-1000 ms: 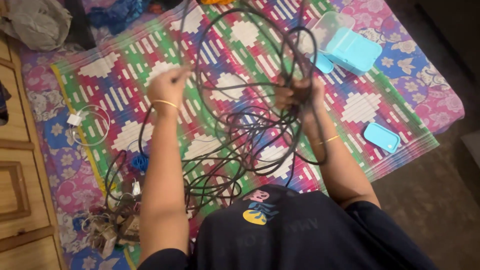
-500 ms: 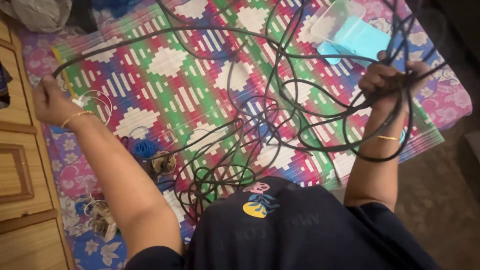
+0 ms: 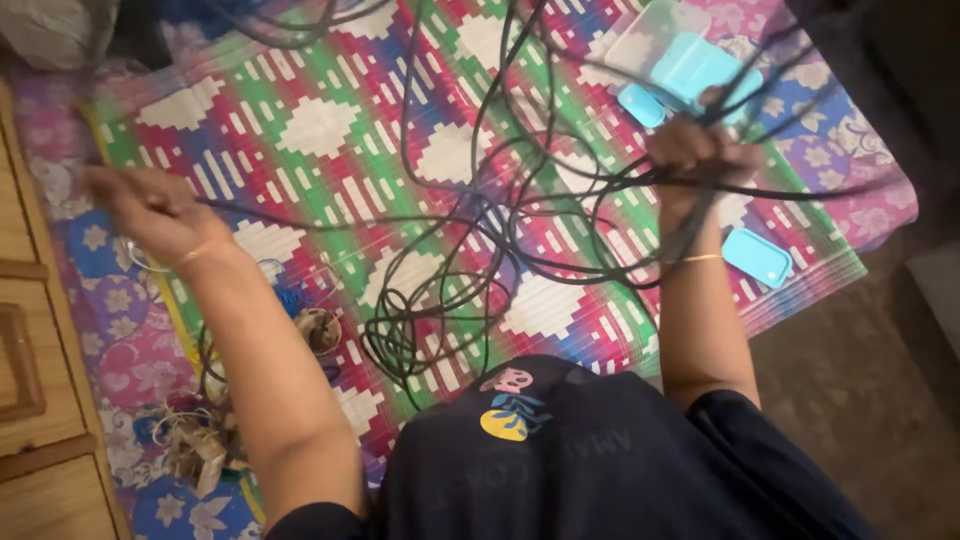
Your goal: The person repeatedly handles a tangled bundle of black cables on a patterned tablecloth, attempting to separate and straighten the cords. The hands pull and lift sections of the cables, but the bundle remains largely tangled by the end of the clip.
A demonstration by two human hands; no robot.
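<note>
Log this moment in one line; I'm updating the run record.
left hand: grips black cable | right hand: holds cable loops | tangle over patterned mat

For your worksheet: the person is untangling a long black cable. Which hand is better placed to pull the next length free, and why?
Probably the left hand: it grips a single strand of the black cable drawn out to the side, so it can pull freely. The right hand is closed on a bunch of several loops, acting as the anchor.

place: home bedroom | signs: floral bedsheet (image 3: 860, 190), woven mat (image 3: 330, 150), wooden drawers (image 3: 25, 330)
</note>
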